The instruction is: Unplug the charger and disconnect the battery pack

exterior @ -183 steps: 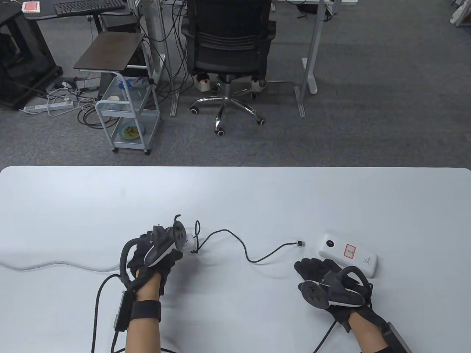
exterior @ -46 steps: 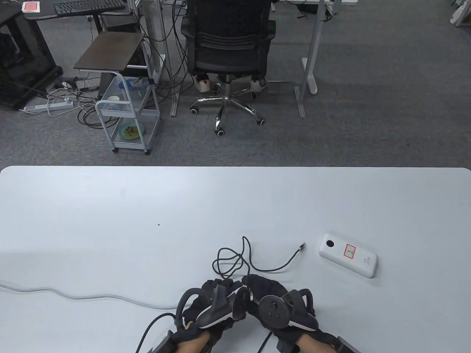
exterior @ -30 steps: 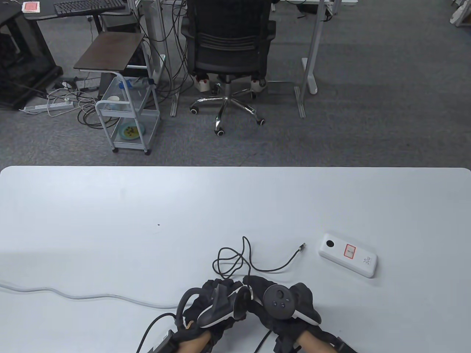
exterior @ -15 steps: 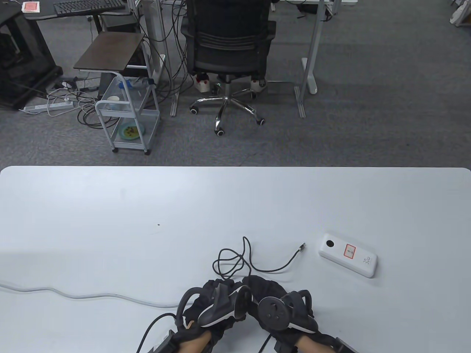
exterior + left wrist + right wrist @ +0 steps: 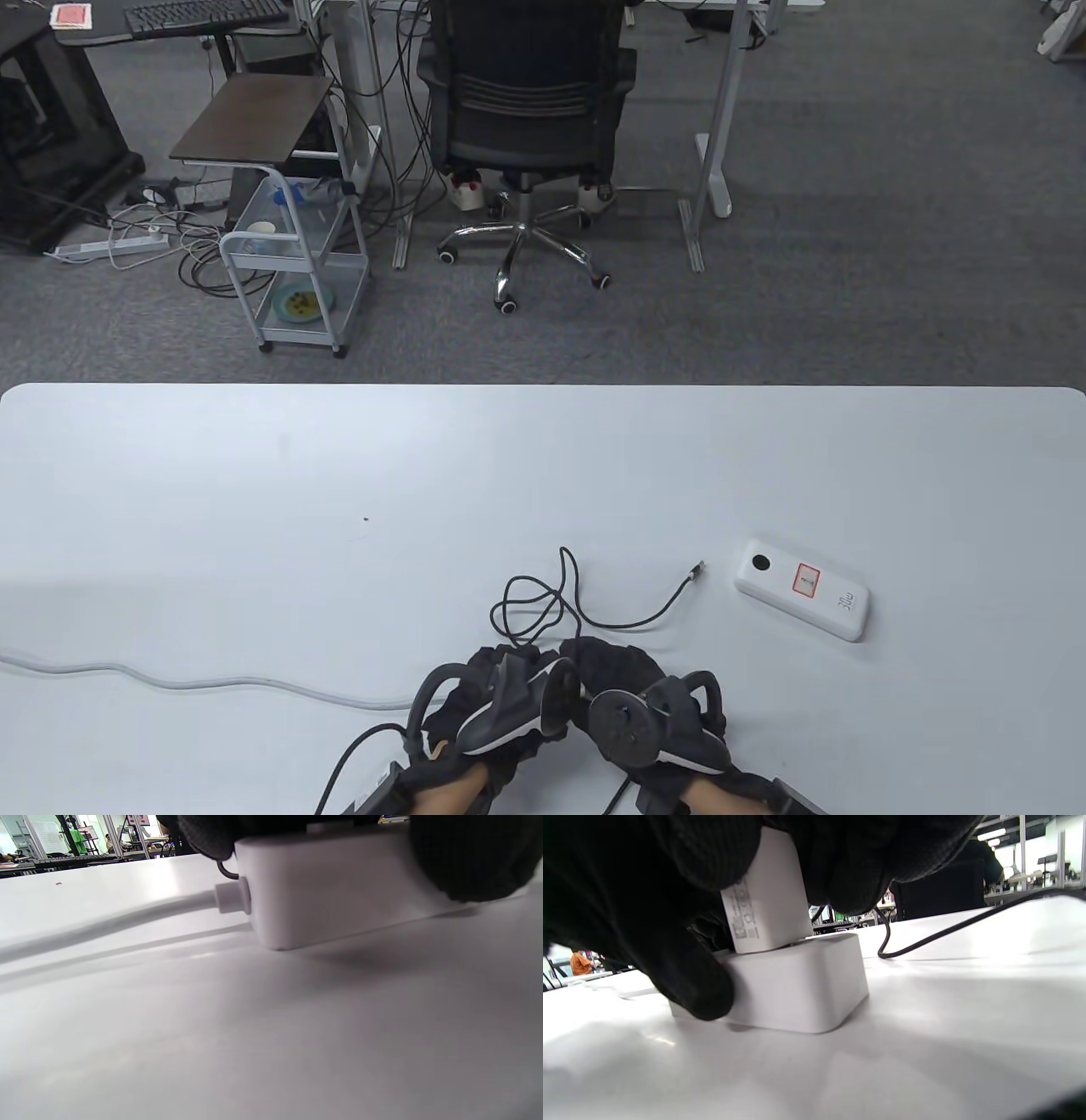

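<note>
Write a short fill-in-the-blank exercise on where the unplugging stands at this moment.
1. The right hand grips the white ____, which sits on the power strip.
2. The left hand holds the power strip down on the ____.
3. The black cable has its free plug lying on the table, ____ from the battery pack.

Missing words: charger; table; apart

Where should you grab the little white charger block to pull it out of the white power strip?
Grip the charger on its flat side faces, from above. It stands upright on the power strip, so those sides are free. The right hand already holds it that way; the left hand steadies the strip.
</note>
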Tool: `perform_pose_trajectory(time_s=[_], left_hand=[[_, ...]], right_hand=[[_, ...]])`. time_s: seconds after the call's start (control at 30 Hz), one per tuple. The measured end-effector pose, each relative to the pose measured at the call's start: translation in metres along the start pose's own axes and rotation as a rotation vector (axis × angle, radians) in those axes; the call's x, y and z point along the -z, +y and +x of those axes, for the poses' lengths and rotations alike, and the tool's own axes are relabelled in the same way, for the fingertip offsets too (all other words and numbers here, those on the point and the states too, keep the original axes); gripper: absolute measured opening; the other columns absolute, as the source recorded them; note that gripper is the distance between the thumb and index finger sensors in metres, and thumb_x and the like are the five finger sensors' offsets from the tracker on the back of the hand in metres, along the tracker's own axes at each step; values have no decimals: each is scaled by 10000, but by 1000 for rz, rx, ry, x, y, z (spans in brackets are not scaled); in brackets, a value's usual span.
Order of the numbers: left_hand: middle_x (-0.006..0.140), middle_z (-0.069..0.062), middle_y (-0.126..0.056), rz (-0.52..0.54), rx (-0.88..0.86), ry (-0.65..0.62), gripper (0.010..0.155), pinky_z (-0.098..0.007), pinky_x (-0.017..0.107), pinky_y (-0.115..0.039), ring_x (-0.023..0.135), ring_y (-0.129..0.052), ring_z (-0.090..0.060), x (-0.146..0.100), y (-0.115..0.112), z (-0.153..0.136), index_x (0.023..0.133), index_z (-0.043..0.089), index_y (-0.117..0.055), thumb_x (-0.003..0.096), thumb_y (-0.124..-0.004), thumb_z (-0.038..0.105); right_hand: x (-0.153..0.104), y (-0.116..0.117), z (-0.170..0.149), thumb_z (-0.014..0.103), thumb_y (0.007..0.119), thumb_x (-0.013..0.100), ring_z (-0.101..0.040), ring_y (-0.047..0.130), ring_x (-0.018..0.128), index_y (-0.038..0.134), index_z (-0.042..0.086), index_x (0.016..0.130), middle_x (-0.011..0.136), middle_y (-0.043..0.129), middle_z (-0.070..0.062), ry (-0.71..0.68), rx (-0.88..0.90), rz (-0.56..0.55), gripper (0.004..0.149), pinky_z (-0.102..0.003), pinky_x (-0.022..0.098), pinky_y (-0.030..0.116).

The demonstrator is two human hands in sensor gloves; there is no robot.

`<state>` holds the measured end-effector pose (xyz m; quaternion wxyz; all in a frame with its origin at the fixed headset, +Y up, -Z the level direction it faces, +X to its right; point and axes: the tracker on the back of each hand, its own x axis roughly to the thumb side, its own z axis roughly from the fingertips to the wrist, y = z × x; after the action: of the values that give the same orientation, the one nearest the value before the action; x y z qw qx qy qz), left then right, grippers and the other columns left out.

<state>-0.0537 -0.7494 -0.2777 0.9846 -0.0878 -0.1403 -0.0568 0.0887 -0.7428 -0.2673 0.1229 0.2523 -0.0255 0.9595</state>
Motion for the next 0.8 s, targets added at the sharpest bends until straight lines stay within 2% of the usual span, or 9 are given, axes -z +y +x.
perform_pose_trajectory(time_s=[0.1,0.23,0.3,0.37,0.47,0.53,0.63,0.7,0.8], left_hand=[[1114,119,-791,-2,-1,-3,801,-389,841,-696,1048,-882,-178,0,0,0,1074,411,-675,348,-873,688],[1114,120,-791,-4,-1,-1,801,-388,841,-696,1049,-882,-176,1,0,0,1073,413,-676,349,-874,691],[1117,119,-787,-7,-4,-1,797,-388,844,-691,1050,-877,-177,1,-1,0,1073,415,-673,353,-874,691],[1117,123,-787,-3,0,-4,798,-389,843,-693,1050,-878,-179,1,-1,0,1074,415,-674,352,-870,694],[1117,117,-786,-5,-5,-4,802,-385,840,-699,1045,-882,-179,2,-2,-1,1075,414,-671,350,-871,694],[1098,115,-807,-8,-8,-3,795,-378,823,-717,1024,-900,-177,2,-2,-1,1062,408,-690,339,-886,675],[1119,120,-785,-5,-7,-4,803,-387,842,-696,1049,-879,-178,2,-1,-1,1079,413,-667,357,-867,702],[1114,121,-790,-4,-9,-5,799,-385,840,-699,1043,-884,-180,2,-1,-1,1074,416,-672,354,-868,702],[1112,116,-793,1,-4,-2,795,-383,837,-703,1040,-888,-178,1,-1,-1,1073,416,-674,356,-867,700]], right_hand=[[2,0,-7,442,674,511,-356,830,895,543,130,1096,1094,701,-174,51,118,40,675,-557,660,650],[-4,2,5,450,665,509,-351,840,893,557,132,1090,1090,712,-170,-50,-68,-59,670,-555,660,660],[-5,2,7,453,660,511,-346,842,895,558,133,1089,1093,712,-166,-68,-90,-67,669,-552,664,663],[-2,0,3,461,658,513,-333,848,893,550,141,1093,1093,714,-159,-35,-32,-25,671,-544,664,670],[2,-1,-12,456,670,512,-337,850,884,545,136,1095,1085,719,-164,45,161,38,677,-545,656,670],[1,0,-15,448,686,509,-344,847,882,545,136,1094,1082,718,-171,48,208,39,677,-549,654,665],[-5,-1,0,453,700,501,-335,849,884,550,144,1088,1080,722,-160,-63,21,-36,680,-547,657,670],[-6,0,7,464,680,502,-324,862,883,556,142,1087,1080,731,-152,-63,-76,-65,679,-540,662,682],[-3,0,3,461,687,505,-331,854,885,547,140,1091,1082,725,-155,-36,10,-17,683,-543,660,676]])
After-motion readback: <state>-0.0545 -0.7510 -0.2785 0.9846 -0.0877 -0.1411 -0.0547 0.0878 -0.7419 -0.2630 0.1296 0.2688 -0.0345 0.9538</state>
